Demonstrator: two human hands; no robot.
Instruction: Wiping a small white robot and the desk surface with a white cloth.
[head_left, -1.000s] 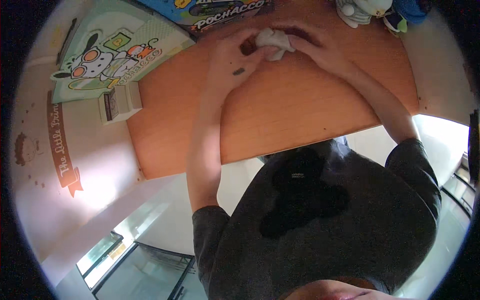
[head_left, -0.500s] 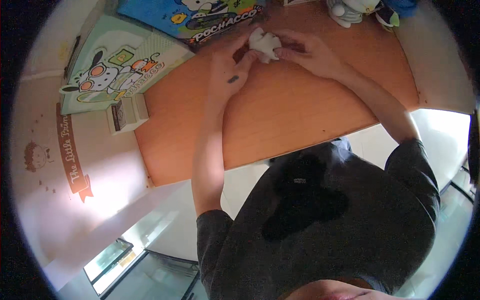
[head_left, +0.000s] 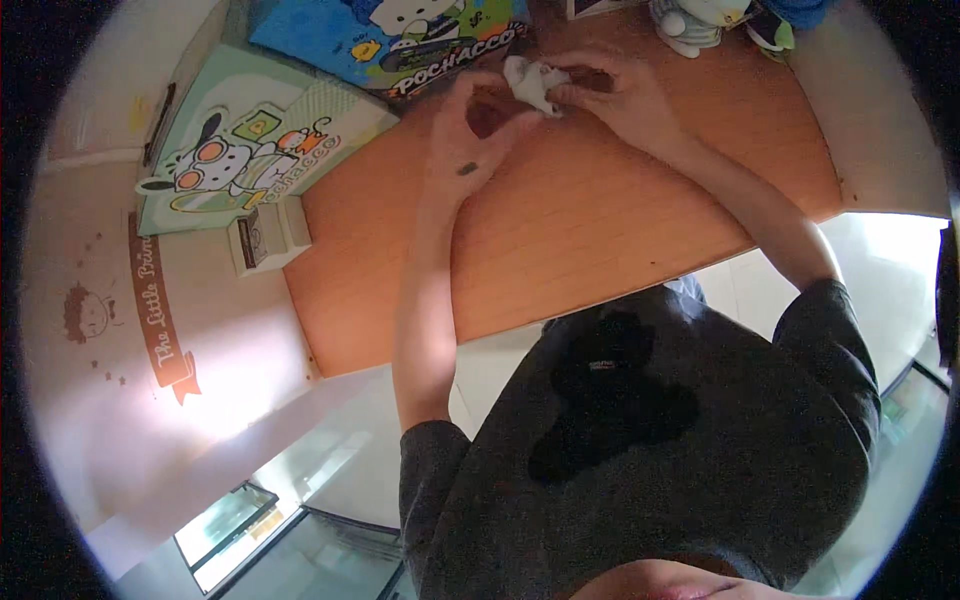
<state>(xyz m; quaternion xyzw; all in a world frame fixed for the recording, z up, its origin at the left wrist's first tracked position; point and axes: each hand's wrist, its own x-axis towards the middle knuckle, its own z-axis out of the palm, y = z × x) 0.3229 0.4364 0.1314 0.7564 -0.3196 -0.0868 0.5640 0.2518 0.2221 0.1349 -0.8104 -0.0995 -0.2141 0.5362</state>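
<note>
A small crumpled white piece point(head_left: 530, 84), soft-looking like tissue or clay, is held up between my hands over the far part of the wooden desk. My right hand point(head_left: 628, 100) pinches its right side between thumb and fingers. On the other side my left hand point(head_left: 478, 125) is curled, its thumb tip against the piece's lower left edge and a gap inside the curve of its fingers. Some fingertips of both hands are hidden behind the piece or in shade.
Blue point(head_left: 385, 50) and pale green point(head_left: 240, 150) cartoon-printed boards or folders lean at the far left. A small white box-like holder point(head_left: 268, 238) sits at the desk's left edge. Plush toys point(head_left: 700, 22) stand at the far right. The wooden desk point(head_left: 600, 215) ends just before my body.
The white piece has been turned and reshaped, now looking narrower and more slanted. My left fingers have shifted, widening the gap inside them. The whole view has moved slightly.
</note>
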